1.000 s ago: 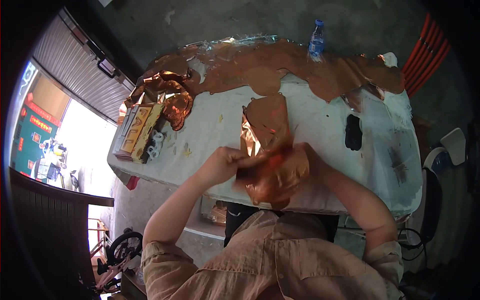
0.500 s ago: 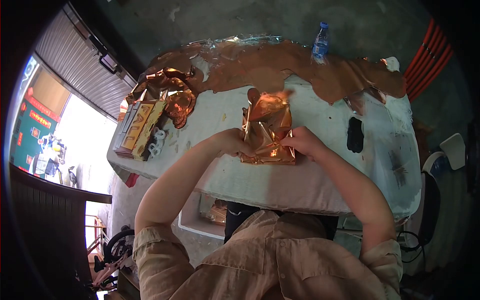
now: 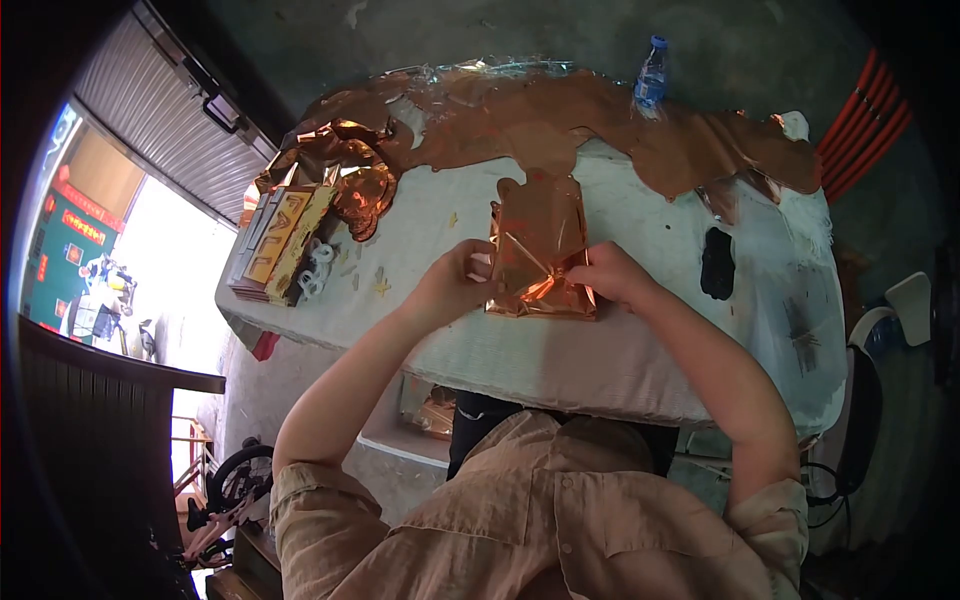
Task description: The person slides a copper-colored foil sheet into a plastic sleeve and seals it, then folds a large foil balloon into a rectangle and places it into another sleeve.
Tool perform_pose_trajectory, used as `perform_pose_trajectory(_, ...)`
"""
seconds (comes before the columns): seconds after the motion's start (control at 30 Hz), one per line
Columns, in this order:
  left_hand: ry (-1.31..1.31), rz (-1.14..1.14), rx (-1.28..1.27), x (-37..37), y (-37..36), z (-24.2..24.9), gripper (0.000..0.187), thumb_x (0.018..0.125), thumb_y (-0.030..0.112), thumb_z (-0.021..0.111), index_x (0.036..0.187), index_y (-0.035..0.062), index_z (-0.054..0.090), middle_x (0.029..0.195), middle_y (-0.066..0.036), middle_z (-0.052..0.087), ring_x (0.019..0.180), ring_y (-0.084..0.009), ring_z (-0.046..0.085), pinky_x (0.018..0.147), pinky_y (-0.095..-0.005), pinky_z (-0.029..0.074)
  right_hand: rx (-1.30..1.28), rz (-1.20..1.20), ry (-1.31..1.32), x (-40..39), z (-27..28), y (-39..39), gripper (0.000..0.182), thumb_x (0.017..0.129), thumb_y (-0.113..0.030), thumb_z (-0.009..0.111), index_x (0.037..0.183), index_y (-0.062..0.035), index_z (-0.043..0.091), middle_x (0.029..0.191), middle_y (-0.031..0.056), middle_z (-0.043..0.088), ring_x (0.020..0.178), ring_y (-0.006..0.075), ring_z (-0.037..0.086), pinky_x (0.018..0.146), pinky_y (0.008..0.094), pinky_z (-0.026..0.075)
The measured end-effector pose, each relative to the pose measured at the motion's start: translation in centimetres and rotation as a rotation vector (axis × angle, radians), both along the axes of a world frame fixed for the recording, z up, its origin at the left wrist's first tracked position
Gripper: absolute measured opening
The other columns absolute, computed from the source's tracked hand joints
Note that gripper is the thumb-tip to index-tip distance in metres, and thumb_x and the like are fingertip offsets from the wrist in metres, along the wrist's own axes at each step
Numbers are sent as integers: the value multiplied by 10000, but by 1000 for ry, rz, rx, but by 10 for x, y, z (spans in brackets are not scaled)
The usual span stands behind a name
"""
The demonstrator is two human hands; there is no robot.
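A shiny copper-coloured foil sheet [image 3: 543,230], shaped like a flat pouch, lies on the white cloth in front of me. Creases in it gather toward its lower right side, where my right hand [image 3: 612,274] pinches the foil between thumb and fingers. At the left edge of the foil is my left hand [image 3: 450,285]; its fingers are bent and loosely apart from the thumb, which is close to or touching the edge. What lies under the foil, if anything, is hidden.
Brown sheet material [image 3: 480,125] covers the table's far side, with a water bottle [image 3: 650,78] behind. Crumpled copper foil [image 3: 362,190], a stack of yellow printed boxes [image 3: 280,245] and white rings [image 3: 316,268] sit left. A black object [image 3: 717,263] lies right.
The foil's upper part has gone from crumpled and raised to flatter and smoother. My left hand has loosened and shifted slightly outward; my right hand keeps pinching the lower right side.
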State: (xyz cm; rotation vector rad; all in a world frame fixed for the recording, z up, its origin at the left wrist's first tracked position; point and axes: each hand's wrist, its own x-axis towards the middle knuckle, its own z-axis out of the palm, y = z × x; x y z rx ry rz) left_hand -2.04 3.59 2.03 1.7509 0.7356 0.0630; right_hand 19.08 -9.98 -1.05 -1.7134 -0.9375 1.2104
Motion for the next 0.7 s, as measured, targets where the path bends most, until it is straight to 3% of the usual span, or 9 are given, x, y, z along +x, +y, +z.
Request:
perform_pose_trajectory(0.03, -115, 17, 159, -4, -6, -2, 478, 780, 144, 700, 1204, 45, 502, 988, -87, 616, 824, -159, 609, 727, -281, 499, -1, 0, 2, 0, 0, 1, 199, 793, -72, 563, 947, 21, 650, 805, 68, 655, 697, 123, 616, 629, 271, 479)
perform_pose_trajectory(0.07, -112, 16, 158, -9, -11, -2, 478, 780, 144, 700, 1204, 45, 502, 988, -87, 616, 824, -159, 609, 727, -281, 499, -14, 9, -41, 1, -1, 1, 203, 798, -75, 565, 963, 13, 644, 807, 66, 653, 705, 121, 617, 628, 269, 479)
perform_pose_trajectory(0.13, -401, -159, 1037, -16, -24, 4, 397, 802, 125, 665, 1177, 68, 549, 1064, -104, 612, 958, -248, 603, 835, -342, 491, -31, 21, -81, 0, 0, 1, 208, 803, -79, 566, 979, 6, 639, 809, 65, 652, 713, 119, 618, 627, 267, 479)
perform_pose_trajectory(0.17, -398, -159, 1035, -20, -26, 3, 397, 802, 125, 665, 1177, 68, 549, 1064, -104, 612, 958, -248, 603, 835, -342, 491, 9, 35, -58, 0, 0, 0, 195, 807, -85, 567, 969, 0, 637, 797, 56, 646, 711, 115, 615, 627, 265, 479)
perform_pose_trajectory(0.23, -332, -375, 1110, -27, -29, -1, 401, 777, 82, 659, 1170, 50, 588, 1172, -125, 582, 1111, -309, 537, 916, -380, 459, 45, 52, -32, 0, -2, -2, 183, 811, -91, 568, 958, -7, 636, 786, 48, 640, 708, 111, 612, 627, 264, 480)
perform_pose_trajectory(0.43, -324, -428, 1211, -30, -28, -16, 270, 825, 77, 608, 1091, 46, 641, 1129, -95, 626, 1109, -259, 554, 927, -366, 464, 24, 38, -68, -4, 0, -5, 136, 819, -106, 568, 896, -8, 621, 740, 21, 617, 674, 85, 586, 597, 258, 463)
perform_pose_trajectory(0.5, -318, -453, 1225, -31, -25, -18, 275, 830, 92, 610, 1098, 42, 640, 1134, -96, 627, 1113, -256, 554, 930, -357, 464, 48, 13, -165, -4, -3, -4, 132, 820, -110, 575, 880, 0, 616, 727, 28, 621, 668, 78, 586, 575, 250, 453)
perform_pose_trajectory(0.63, -290, -497, 1238, -34, -26, -12, 327, 843, 174, 609, 1133, 24, 623, 1141, -95, 622, 1116, -239, 548, 948, -349, 453, 71, 20, -117, -3, 0, -6, 147, 816, -118, 594, 885, 7, 630, 736, 38, 629, 669, 78, 591, 579, 243, 455)
perform_pose_trajectory(0.7, -276, -498, 1237, -36, -28, -11, 348, 845, 188, 611, 1151, 22, 613, 1151, -98, 618, 1130, -237, 538, 954, -350, 448, 0, 23, -142, -2, 5, -6, 215, 806, -137, 643, 959, 14, 631, 758, 53, 641, 673, 88, 601, 578, 240, 460)
